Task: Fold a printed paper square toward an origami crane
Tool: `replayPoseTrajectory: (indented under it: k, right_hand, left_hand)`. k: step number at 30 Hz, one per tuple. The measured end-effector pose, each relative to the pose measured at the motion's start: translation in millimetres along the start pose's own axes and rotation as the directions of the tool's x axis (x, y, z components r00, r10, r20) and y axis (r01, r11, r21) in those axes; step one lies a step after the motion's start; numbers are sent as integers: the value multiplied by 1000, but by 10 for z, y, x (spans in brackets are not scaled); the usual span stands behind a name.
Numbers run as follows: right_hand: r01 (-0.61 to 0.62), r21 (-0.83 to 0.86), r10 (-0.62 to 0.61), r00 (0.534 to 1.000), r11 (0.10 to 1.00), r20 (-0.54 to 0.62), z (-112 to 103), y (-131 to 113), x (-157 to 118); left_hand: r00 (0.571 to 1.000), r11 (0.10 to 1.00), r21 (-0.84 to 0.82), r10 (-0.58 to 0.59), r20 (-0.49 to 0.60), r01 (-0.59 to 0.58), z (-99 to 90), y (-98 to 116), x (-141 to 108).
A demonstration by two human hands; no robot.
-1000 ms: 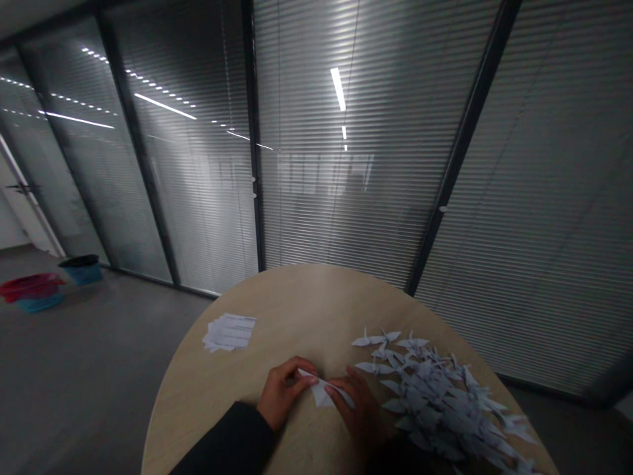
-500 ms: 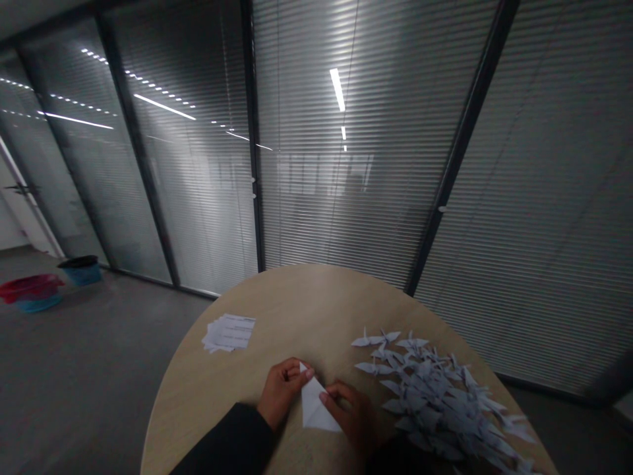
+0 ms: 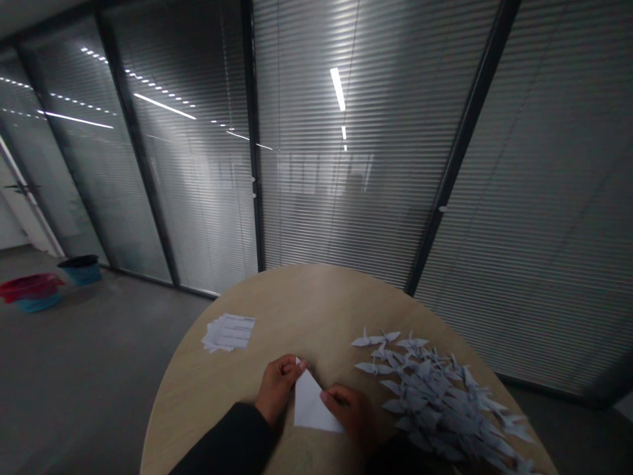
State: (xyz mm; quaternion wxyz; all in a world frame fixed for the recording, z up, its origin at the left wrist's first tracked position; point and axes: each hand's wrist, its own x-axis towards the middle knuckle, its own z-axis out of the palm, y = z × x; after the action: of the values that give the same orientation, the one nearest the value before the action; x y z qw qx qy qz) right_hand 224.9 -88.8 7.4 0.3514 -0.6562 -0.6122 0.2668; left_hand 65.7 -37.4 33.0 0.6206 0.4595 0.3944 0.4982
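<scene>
A white sheet of paper (image 3: 312,404), with one slanting edge at its upper right, is held between my two hands just above the table. My left hand (image 3: 277,386) pinches its top corner between thumb and fingers. On the slanting edge, lower down, my right hand (image 3: 349,408) grips the paper, thumb on top. To the right of my right hand lies a heap of folded paper cranes (image 3: 440,402). A loose stack of printed paper squares (image 3: 230,332) rests farther off to the left.
The round wooden table (image 3: 316,297) stands close to a glass partition (image 3: 346,218) with blinds. On the floor at far left are a bin with a red liner (image 3: 32,287) and a blue bin with a black liner (image 3: 82,269).
My left hand has shifted slightly left and up with the paper's corner. The sheet now looks wider and flatter, and its earlier crease lines show less. My right hand has hardly moved.
</scene>
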Motion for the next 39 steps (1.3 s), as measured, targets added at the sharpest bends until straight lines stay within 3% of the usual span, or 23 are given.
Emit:
replayPoseTrajectory:
  k: [5,10,18,25,33,39]
  right_hand:
    - [58,10,-58,998,998,-13,-25,1,-10]
    - [47,52,-50,997,998,64,-109,-58,-24]
    - [47,63,-52,995,997,84,-136,-71,-26]
    - [44,47,-46,999,998,25,-124,-46,-43]
    - [126,51,-125,992,991,-19,-145,-69,-73]
    - [108,43,-107,994,993,-32,-135,-54,-69]
  left_hand:
    - [995,996,-84,0,-100,-9,-55,100,22]
    - [984,990,-140,6,-178,-31,-104,118,57]
    - [979,992,-111,35,-201,-59,-160,72,88]
    - [976,990,-130,19,-217,-48,-178,65,98]
    - [976,988,-150,-7,-218,-26,-181,53,90]
    - [963,993,-94,40,-268,-67,-157,97,72]
